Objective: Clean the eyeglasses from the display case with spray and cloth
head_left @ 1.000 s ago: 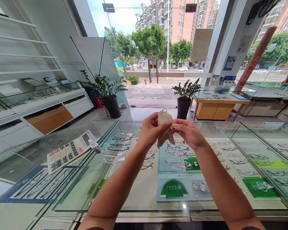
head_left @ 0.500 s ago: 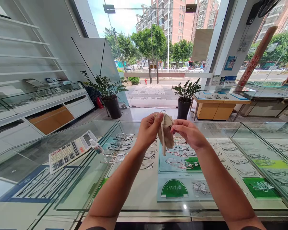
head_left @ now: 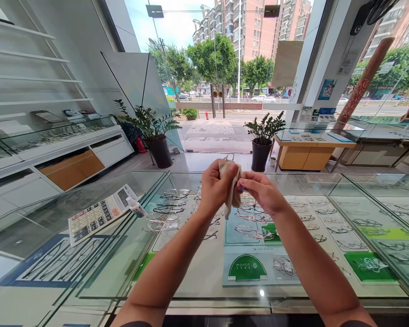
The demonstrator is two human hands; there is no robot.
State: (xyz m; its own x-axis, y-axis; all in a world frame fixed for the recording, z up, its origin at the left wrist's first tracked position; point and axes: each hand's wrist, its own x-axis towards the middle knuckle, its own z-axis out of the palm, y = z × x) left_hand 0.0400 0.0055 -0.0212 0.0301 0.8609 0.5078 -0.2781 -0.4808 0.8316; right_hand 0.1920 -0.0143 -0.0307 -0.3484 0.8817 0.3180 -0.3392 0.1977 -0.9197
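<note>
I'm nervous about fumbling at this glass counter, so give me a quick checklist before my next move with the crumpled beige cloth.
1. Crumpled beige cloth secured: ok, gripped in the left hand.
2. Right hand grip: cannot tell; it meets the cloth, but what it pinches is hidden.
3. Thin wire-like loop covered: not ok, it sticks out above the left hand.
4. Both hands raised off the clear glass counter: ok.
5. White rectangular calculator out of the hands' way: ok, well off to the left.
6. Small white bottle standing upright: cannot tell.
</note>
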